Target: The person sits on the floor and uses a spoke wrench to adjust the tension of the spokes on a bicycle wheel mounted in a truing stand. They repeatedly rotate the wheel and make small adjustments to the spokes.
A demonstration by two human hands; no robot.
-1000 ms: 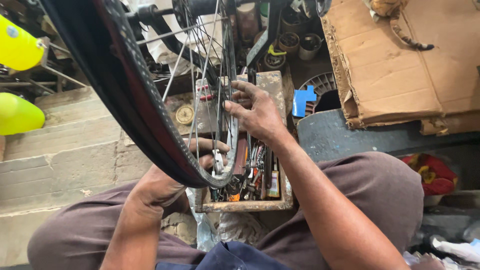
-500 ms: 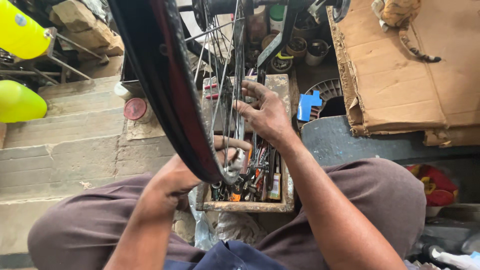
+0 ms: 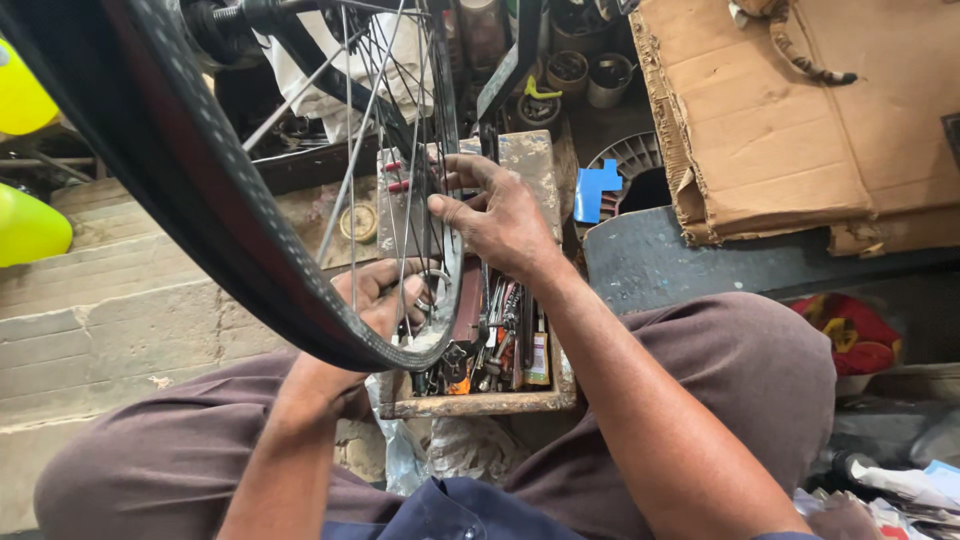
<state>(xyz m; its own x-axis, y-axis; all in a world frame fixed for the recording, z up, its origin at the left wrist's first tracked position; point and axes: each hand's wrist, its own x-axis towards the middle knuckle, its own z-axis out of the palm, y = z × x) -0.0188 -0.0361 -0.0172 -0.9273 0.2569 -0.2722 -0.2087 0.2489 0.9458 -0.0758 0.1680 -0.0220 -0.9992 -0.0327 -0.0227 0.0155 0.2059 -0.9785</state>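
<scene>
A bicycle wheel with a black tyre and thin metal spokes stands in front of me, its rim low between my knees. My left hand reaches up behind the tyre and grips the rim and spokes near the bottom. My right hand is on the right side of the wheel, fingers pinched on spokes near the rim. Below the wheel sits a wooden toolbox full of tools.
Torn brown cardboard lies at the upper right over a dark grey surface. A blue piece and small tins sit behind the box. Concrete steps lie at left, with yellow-green rounded objects at the far left.
The wheel has shifted left and turned in view. My right hand slid a little down the spokes; my left hand stays on the rim at the bottom.
</scene>
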